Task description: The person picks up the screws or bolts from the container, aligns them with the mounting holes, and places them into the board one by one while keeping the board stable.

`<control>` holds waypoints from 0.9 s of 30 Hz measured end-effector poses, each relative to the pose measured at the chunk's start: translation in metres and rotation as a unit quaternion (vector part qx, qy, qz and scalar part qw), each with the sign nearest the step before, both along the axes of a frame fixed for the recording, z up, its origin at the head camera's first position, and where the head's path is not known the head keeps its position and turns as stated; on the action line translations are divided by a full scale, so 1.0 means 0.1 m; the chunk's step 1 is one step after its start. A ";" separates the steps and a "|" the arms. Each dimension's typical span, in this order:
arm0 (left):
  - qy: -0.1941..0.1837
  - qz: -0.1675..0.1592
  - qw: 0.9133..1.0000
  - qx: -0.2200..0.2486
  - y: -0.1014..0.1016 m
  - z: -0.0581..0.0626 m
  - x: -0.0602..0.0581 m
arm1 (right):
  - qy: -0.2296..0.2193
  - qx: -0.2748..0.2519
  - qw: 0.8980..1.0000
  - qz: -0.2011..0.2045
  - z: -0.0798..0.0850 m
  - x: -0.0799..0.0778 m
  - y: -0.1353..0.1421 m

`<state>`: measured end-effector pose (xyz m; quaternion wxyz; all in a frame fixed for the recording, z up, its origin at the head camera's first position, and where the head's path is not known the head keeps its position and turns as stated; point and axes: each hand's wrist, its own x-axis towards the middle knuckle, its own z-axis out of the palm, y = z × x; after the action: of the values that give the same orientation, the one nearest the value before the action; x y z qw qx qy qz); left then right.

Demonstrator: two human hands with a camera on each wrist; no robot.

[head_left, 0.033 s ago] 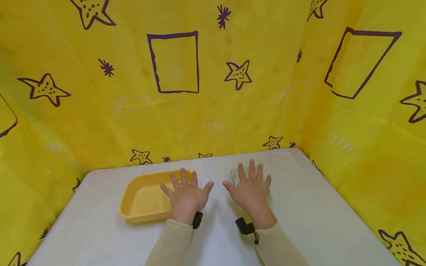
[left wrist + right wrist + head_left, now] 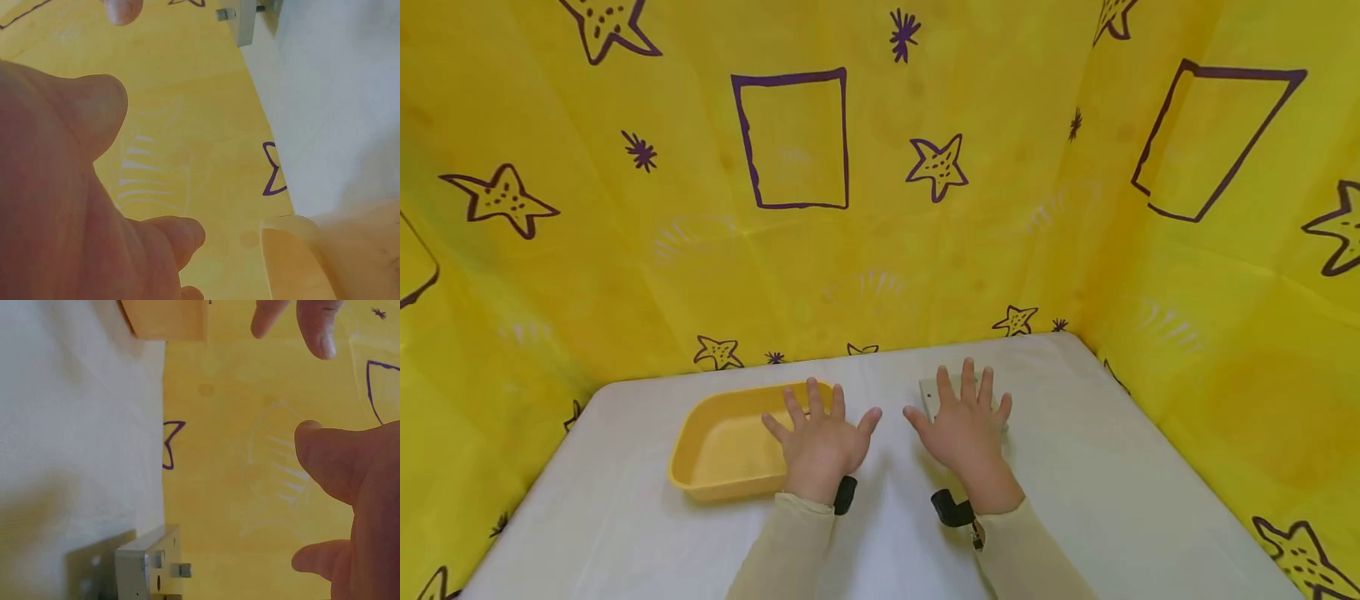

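Note:
My left hand [image 2: 820,446], fingers spread and straight, is held over the right part of a yellow plastic tray [image 2: 730,492], gripping nothing. Level with it on the right, my right hand [image 2: 966,429] has its fingers spread too and holds nothing. Beneath and behind that hand is a light grey block [image 2: 928,397], mostly hidden in the head view. From the right wrist, the block [image 2: 132,572] shows holes and metal bolts [image 2: 181,570] sticking out of its face. The left wrist view catches a corner of the block [image 2: 245,25] and the tray's rim [image 2: 290,224].
A white cloth covers the table [image 2: 625,533]. Yellow curtains [image 2: 880,242] with purple stars and frames stand around the back and sides. Each wrist wears a dark strap piece [image 2: 951,508]. A small dark bit shows inside the tray, partly behind the left fingers.

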<state>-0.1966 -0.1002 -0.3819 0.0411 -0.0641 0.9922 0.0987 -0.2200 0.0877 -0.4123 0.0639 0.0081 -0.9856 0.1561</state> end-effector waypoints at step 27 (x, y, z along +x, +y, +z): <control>0.007 -0.005 0.999 0.046 -0.30 0.06 0.07 | 0.011 -0.040 0.999 0.014 0.00 -0.08 0.52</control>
<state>-0.1895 -0.1304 -0.3757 0.0376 -0.0567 0.9871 0.1449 -0.2276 0.1397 -0.4124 0.0728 0.0214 -0.9776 0.1961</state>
